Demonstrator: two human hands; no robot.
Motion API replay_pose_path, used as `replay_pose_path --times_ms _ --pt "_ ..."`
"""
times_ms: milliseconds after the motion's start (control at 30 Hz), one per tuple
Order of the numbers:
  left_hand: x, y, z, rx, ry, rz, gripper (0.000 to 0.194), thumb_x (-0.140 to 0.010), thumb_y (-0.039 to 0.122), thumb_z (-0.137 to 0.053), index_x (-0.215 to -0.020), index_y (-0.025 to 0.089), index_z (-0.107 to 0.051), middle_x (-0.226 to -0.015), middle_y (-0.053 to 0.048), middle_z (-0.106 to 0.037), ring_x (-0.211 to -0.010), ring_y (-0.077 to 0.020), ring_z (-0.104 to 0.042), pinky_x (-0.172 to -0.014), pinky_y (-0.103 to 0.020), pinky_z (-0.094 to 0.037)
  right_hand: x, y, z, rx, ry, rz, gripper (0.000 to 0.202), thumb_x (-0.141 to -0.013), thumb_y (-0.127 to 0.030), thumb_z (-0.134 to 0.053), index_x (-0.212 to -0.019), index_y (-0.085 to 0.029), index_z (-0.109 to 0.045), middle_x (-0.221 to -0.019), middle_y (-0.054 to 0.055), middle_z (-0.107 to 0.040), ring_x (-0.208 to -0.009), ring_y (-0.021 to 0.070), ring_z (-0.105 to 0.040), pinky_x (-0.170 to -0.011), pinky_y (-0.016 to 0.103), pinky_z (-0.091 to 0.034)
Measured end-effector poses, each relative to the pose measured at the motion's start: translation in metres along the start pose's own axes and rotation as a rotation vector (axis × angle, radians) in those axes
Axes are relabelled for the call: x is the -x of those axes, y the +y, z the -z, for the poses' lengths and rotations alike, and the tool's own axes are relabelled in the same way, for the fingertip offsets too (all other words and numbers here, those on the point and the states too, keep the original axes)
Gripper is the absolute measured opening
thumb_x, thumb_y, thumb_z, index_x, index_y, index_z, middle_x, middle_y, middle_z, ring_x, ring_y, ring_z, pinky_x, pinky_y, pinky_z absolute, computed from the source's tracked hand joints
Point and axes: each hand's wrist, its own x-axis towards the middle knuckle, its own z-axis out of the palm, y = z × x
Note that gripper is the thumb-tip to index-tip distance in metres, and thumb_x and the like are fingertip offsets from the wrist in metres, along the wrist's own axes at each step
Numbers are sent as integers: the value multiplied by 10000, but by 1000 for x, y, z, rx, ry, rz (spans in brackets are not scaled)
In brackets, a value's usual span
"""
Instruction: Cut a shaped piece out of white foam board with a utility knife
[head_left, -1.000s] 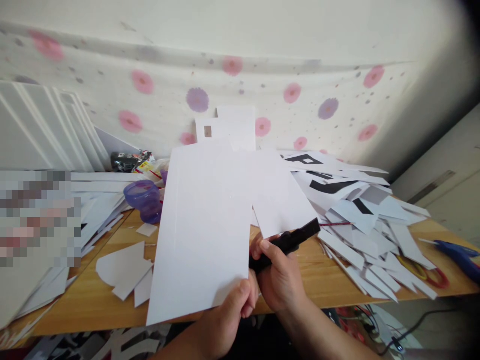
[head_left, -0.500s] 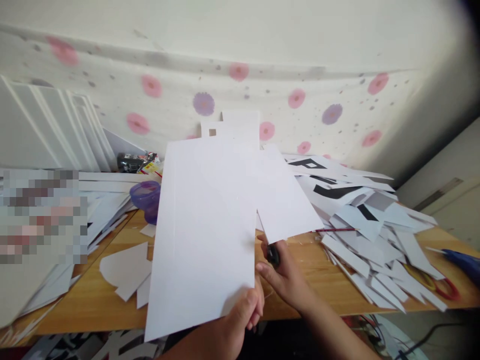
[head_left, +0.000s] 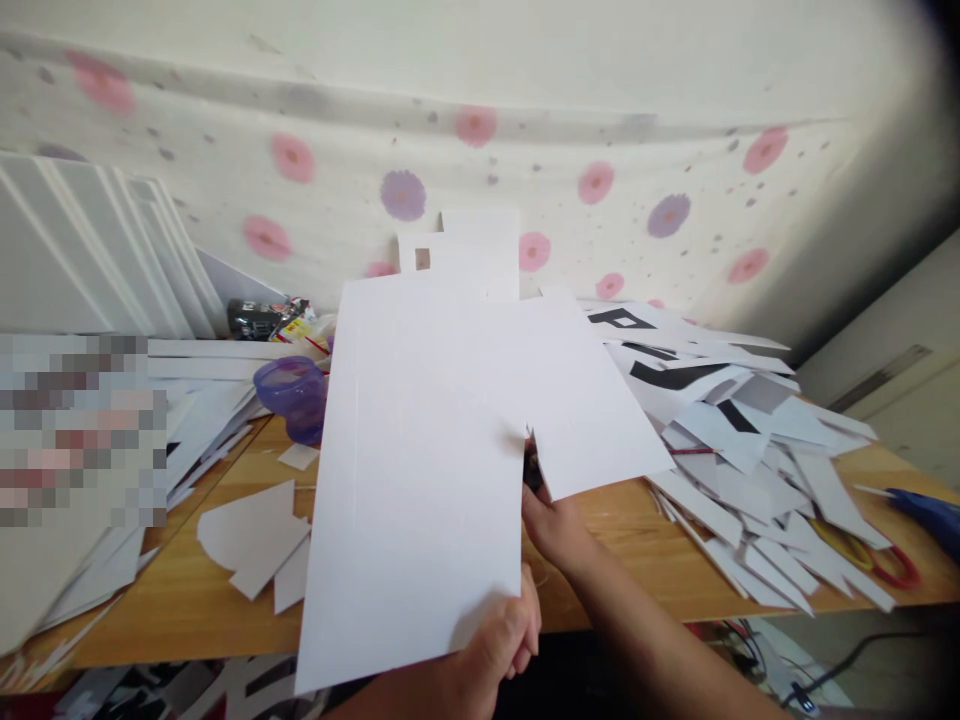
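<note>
A large white sheet of card (head_left: 420, 450) is raised above the table, with a slit running up from its near edge. My left hand (head_left: 504, 635) is closed on the sheet's near corner, thumb on top. Just right of the slit, my right hand (head_left: 556, 522) is wrapped around black-handled scissors (head_left: 532, 468). Only a bit of the dark handle shows; the blades are hidden by the card. Right of the slit, the card's flap (head_left: 596, 420) angles outward. A stepped end with a small square hole (head_left: 423, 259) sticks up at the far side.
Paper scraps and black letter pieces (head_left: 667, 375) pile up on the right, with red-and-yellow-handled scissors (head_left: 892, 565) and a blue tool (head_left: 926, 520). A purple container (head_left: 292, 395) stands left of the card. Leaning white boards (head_left: 82, 250) and cut pieces (head_left: 251, 540) are farther left.
My right hand has moved forward and slightly left into the slit, and the black handle is now mostly covered. The card and my left hand have shifted slightly right.
</note>
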Motion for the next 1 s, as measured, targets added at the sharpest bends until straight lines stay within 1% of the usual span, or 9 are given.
replay_pose_path --times_ms 133,233,367,500,600,667,800,867,1000 --pt "0 4 1 -6 -62 -19 491 -992 559 -280 -693 199 -428 -614 18 -412 -554 -106 -365 -585 -294 -317 -1 1 -1 18 15 -7 116 -889 -330 -599 -978 -272 -645 -882 20 -654 -835 207 -620 -852 379 -513" --pt "0 5 1 17 -101 -41 483 -994 556 -281 -701 199 -424 -618 17 -414 -557 -105 -376 -588 -291 -331 -2 -2 -1 27 50 -21 121 -866 -332 -633 -966 -267 -649 -900 22 -656 -879 214 -618 -900 386 -495" --pt "0 5 1 52 -86 -48 481 -990 559 -289 -699 201 -424 -596 19 -406 -533 -103 -362 -556 -291 -317 -4 -4 -1 3 54 -38 136 -834 -340 -671 -948 -268 -663 -920 27 -668 -936 232 -607 -958 409 -478" --pt "1 4 3 71 -127 -25 463 -993 546 -296 -722 200 -441 -613 14 -419 -552 -105 -384 -564 -288 -329 -3 0 0 27 46 -35 117 -851 -332 -643 -948 -272 -664 -936 29 -663 -939 230 -596 -954 414 -478" --pt "2 0 2 100 -154 -10 484 -979 581 -301 -716 203 -449 -601 15 -419 -541 -104 -382 -548 -283 -323 -3 5 1 59 97 -61 96 -839 -338 -650 -901 -268 -669 -910 28 -662 -920 229 -591 -950 423 -478" --pt "4 -5 -2 128 -130 -4 500 -968 602 -316 -693 207 -450 -575 22 -405 -523 -102 -368 -536 -281 -309 -5 7 1 62 131 -77 88 -808 -343 -680 -853 -267 -673 -888 28 -667 -906 234 -591 -942 436 -485" --pt "10 -15 -12 211 5 -6 514 -947 626 -358 -652 214 -444 -528 36 -368 -486 -98 -325 -510 -281 -277 -10 5 1 56 140 -83 113 -777 -373 -702 -750 -270 -662 -838 27 -672 -871 239 -598 -921 447 -499" --pt "10 -17 -13 260 13 -3 509 -950 617 -362 -652 213 -447 -525 38 -366 -479 -96 -311 -506 -282 -272 -9 5 1 56 140 -82 112 -780 -380 -697 -766 -272 -669 -853 34 -683 -911 251 -609 -952 459 -487" --pt "4 -15 -7 324 -100 10 485 -963 591 -358 -673 213 -448 -539 34 -377 -493 -100 -335 -515 -280 -285 0 9 -1 123 200 -22 192 -780 -374 -696 -936 -262 -698 -1007 60 -712 -1107 285 -596 -1075 500 -399"
